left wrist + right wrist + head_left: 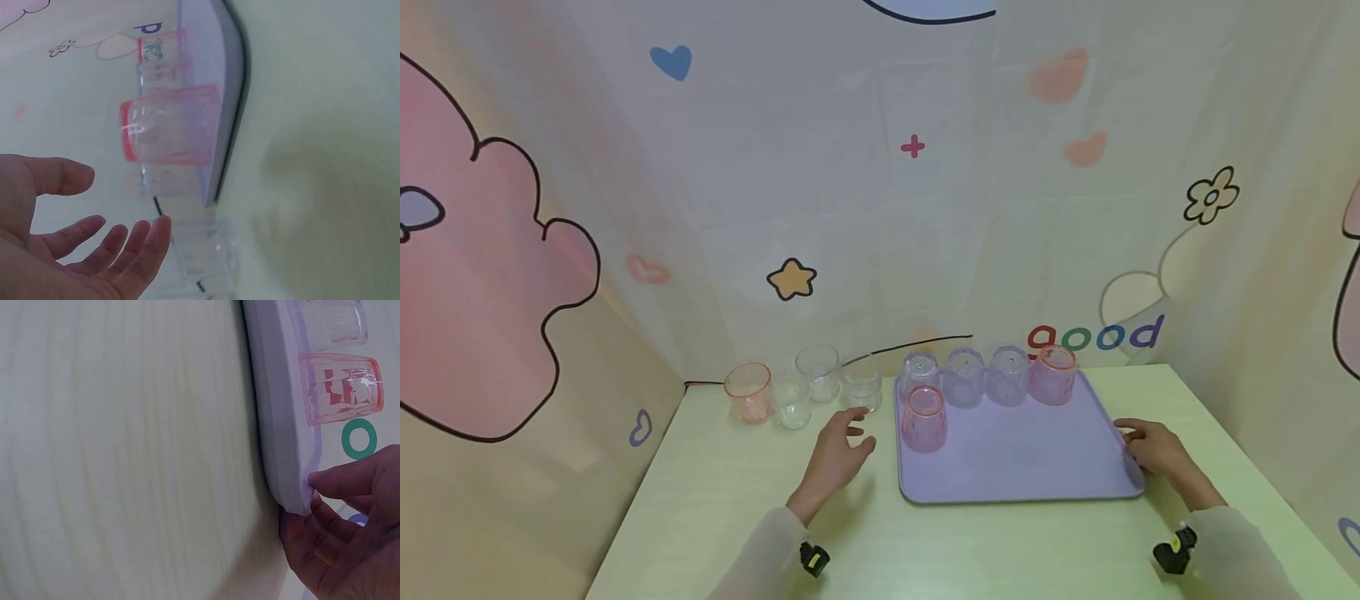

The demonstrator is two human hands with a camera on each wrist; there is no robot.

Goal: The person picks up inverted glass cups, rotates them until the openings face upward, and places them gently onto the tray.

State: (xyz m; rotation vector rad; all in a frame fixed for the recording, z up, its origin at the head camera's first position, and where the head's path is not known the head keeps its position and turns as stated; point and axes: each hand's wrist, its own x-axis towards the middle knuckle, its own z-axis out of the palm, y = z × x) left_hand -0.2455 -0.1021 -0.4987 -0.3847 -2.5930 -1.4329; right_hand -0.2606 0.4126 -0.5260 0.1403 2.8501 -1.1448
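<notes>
A purple tray (1022,458) lies on the table, its right edge pinched by my right hand (1159,457). In the right wrist view the thumb (340,481) rests on the rim with fingers beneath. Left of the tray, my left hand (837,454) hovers with fingers spread and loosely bent, holding nothing. The nearest things to it are a clear glass (861,387) just beyond its fingertips and a pink glass (924,421) at the tray's front left. Along the tray's back stand clear glasses (964,379) and another pink glass (1053,377).
On the table's back left stand a pink-rimmed glass (749,393), a short clear glass (792,404) and a taller clear one (818,373). Behind the table hangs a printed curtain (850,192). Table surface (940,550) extends in front of the tray.
</notes>
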